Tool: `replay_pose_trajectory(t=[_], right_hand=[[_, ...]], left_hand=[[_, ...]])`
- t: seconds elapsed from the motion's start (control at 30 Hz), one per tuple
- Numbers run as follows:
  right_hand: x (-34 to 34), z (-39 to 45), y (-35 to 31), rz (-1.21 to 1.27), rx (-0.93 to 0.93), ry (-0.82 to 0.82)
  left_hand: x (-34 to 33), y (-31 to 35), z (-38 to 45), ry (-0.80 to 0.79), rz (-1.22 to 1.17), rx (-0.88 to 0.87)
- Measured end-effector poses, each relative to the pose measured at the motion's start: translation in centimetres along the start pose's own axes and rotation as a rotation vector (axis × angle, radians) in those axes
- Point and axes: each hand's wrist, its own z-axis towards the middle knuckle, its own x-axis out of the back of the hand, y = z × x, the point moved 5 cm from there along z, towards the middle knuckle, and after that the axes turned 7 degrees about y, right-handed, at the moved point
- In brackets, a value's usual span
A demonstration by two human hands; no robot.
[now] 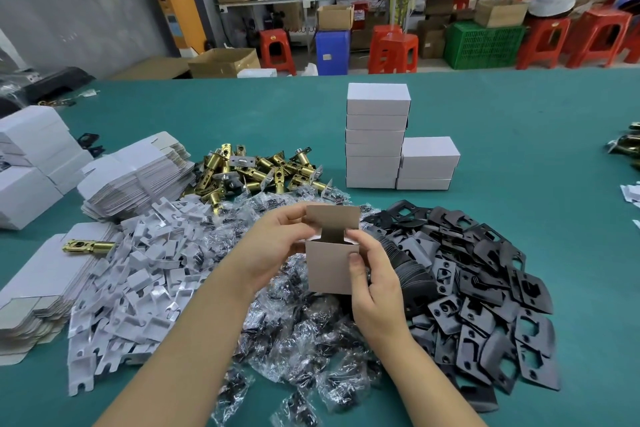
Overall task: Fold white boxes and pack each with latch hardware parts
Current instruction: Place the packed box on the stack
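I hold a small white box (327, 263) upright above the table, its top flap (333, 217) standing open and the side tabs folded in. My left hand (277, 246) grips the box's left side near the top. My right hand (372, 282) grips its right side, thumb lying on the front face. Brass latch bolts (256, 170) lie heaped behind. Below my hands spread clear bags of black screws (298, 329). Black strike plates (485, 291) pile up at the right, white card inserts (145, 274) at the left.
Closed white boxes (377, 139) stand stacked at the back centre on the green table (519, 149). Flat unfolded box blanks (135, 173) lie in stacks at the left, one brass latch (88, 246) on them. A person sits on a red stool at a far bench.
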Motion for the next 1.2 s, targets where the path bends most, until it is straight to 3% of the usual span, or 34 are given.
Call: replay_pose_trajectory(t=[0.47,0.6,0.87,1.2], right_hand=[[0.2,0.1,-0.1,0.047,-0.074,0.009],[0.2,-0.1,0.5,0.092,-0.067,0.002],[0.3,-0.3,0.7,0.108,-0.054,-0.019],[0.6,0.0,-0.2,0.021,-0.033,0.067]], left_hand=[[0.3,1.4,-1.8,-0.084,0.403,-0.263],[0.1,0.7,-2.6,-0.136,0.513,-0.230],[0.0,0.3,-2.7,0.012,0.447,-0.322],[-1.3,1.0,-3.4,0.057,0.945,-0.626]])
